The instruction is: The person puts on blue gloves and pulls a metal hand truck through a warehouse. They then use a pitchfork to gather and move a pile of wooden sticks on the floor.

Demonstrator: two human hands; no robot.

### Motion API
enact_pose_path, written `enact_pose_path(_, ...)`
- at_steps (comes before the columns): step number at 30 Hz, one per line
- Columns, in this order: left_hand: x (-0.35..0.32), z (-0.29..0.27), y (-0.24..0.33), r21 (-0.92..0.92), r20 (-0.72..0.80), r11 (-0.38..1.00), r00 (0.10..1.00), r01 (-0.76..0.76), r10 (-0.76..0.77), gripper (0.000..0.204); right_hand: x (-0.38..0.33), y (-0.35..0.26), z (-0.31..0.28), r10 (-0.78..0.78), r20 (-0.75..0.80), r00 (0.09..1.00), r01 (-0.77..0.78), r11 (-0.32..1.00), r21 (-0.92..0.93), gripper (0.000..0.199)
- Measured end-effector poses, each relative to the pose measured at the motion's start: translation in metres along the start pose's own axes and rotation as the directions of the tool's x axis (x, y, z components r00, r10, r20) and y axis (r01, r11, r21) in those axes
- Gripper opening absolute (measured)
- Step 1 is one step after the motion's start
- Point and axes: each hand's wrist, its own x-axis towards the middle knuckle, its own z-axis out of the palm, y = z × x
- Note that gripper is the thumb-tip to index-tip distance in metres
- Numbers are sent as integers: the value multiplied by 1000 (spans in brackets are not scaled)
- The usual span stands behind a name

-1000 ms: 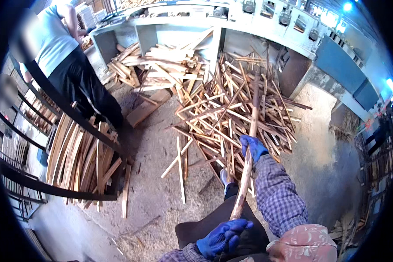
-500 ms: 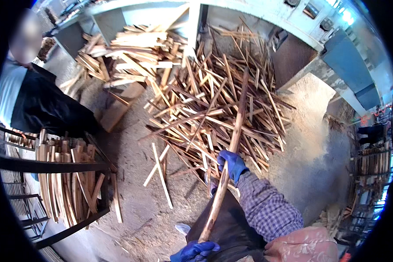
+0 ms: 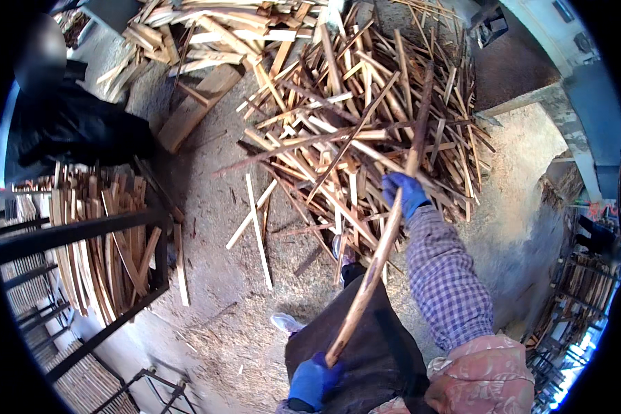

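A long wooden strip [image 3: 370, 281] with dark bark along part of it slants across my front, its near end low and its far end over the wood pile. My right hand [image 3: 406, 192], in a blue glove, is wrapped round it near the middle. At the near end, my left hand [image 3: 314, 381], also gloved in blue, closes on the strip; its fingers are slightly blurred. Beyond my right hand lies a tangled heap of wood strips [image 3: 366, 131], many with bark edges.
A black metal rack [image 3: 83, 233] on the left holds upright wood strips [image 3: 107, 241]. Behind it stands a person in black clothing [image 3: 83, 134]. A thick board [image 3: 199, 103] and a few loose strips [image 3: 257, 231] lie on the dusty floor. Sawdust [image 3: 524, 148] covers the right side.
My view has tilted down and shifted. Both hands still grip the strip, which has moved right in the picture, and my right arm reaches farther forward.
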Motion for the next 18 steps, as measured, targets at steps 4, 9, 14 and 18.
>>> enact_pose_path(4, -29, 59, -39, -60, 201, 992, 975, 114, -100, 49, -13, 31, -34, -138, 75, 988, 145, 985, -98, 15)
enact_pose_path(9, -77, 40, -112, -216, 304, 955, 943, 203, -131, 44, -90, 112, -15, -252, 46, 967, 253, 967, -24, 15)
enact_pose_path(14, -153, -8, -207, -434, -5, 901, 1000, -18, 18, 23, -182, 170, 20, -313, 66, 947, 313, 950, 6, 16)
enact_pose_path(18, -213, -26, -260, -104, -140, 994, 990, -45, 31, 30, -236, 219, 13, -280, 126, 952, 265, 956, 126, 11)
